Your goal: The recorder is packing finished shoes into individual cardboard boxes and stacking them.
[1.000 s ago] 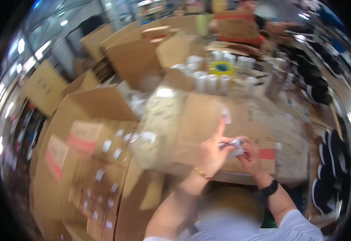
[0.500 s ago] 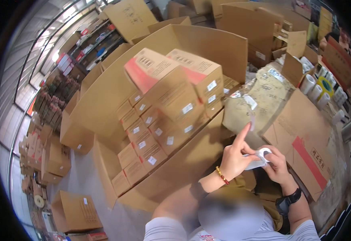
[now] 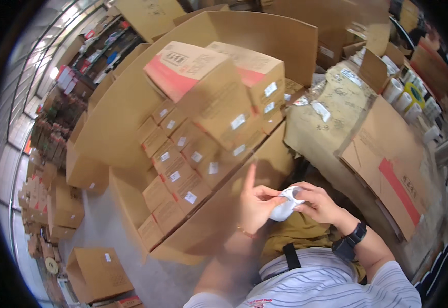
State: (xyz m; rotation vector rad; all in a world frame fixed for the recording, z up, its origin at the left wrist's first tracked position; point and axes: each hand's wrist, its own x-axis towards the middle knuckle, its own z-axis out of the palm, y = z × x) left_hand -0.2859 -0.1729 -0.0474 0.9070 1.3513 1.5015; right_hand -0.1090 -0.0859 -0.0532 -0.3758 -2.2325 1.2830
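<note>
1. The left hand (image 3: 254, 203) and the right hand (image 3: 319, 203) meet in front of the person's chest, both pinching a small white roll of stickers (image 3: 286, 204) between fingertips.
2. The left index finger points upward.
3. Just beyond the hands stands a large open brown cardboard carton (image 3: 131, 102) packed with small labelled cardboard boxes (image 3: 183, 169).
4. A black wristwatch (image 3: 351, 242) sits on the right wrist.

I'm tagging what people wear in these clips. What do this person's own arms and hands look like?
Both hands are bare, with no gloves. The left hand has a thin bracelet at the wrist. The right hand has a black wristwatch on a dark strap. Both forearms are bare; the shirt is pale with thin dark stripes, short-sleeved on the right.
</note>
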